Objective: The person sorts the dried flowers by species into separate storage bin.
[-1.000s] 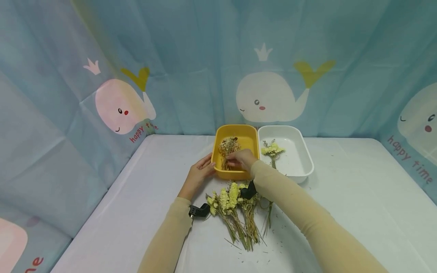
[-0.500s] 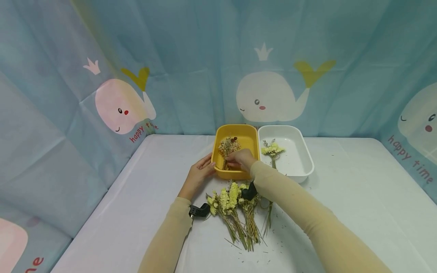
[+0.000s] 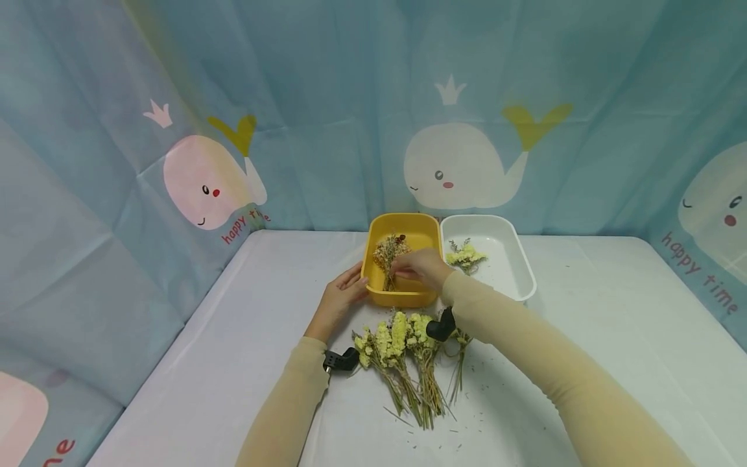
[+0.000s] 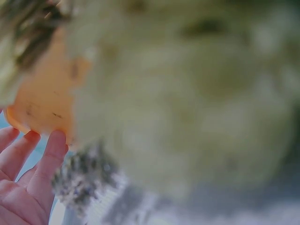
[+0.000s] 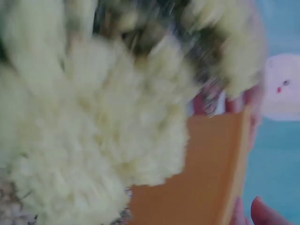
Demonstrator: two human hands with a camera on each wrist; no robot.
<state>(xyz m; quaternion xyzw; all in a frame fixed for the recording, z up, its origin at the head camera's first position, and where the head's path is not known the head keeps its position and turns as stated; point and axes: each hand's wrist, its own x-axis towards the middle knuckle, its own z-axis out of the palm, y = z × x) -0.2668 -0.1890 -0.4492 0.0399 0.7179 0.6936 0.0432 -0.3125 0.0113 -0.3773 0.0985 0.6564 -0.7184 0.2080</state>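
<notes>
A small bunch of dried flowers (image 3: 390, 250), with pale orange-brown heads and thin stems, lies along the left part of a yellow tray (image 3: 425, 227). My right hand (image 3: 423, 264) reaches into this tray from the right and pinches the stems. My left hand (image 3: 340, 297) rests against the tray's outer left wall with its fingers extended. In the left wrist view, the fingers (image 4: 47, 159) touch the tray's orange-looking wall (image 4: 51, 103). Blurred yellow flowers (image 5: 117, 108) hide much of the right wrist view, so the pinch is not seen there.
Against the yellow tray's right side stands a white tray (image 3: 510, 256) holding a bunch of yellow flowers (image 3: 467, 255). Several yellow dried-flower bunches (image 3: 399, 344) lie on the white tabletop in front, under the right wrist. Bits of stem are scattered there. A whale-print curtain (image 3: 327, 97) hangs behind.
My right hand and forearm have shifted slightly right, and the stems of the small bunch have swung a little right with them. My left hand has stayed against the yellow tray.
</notes>
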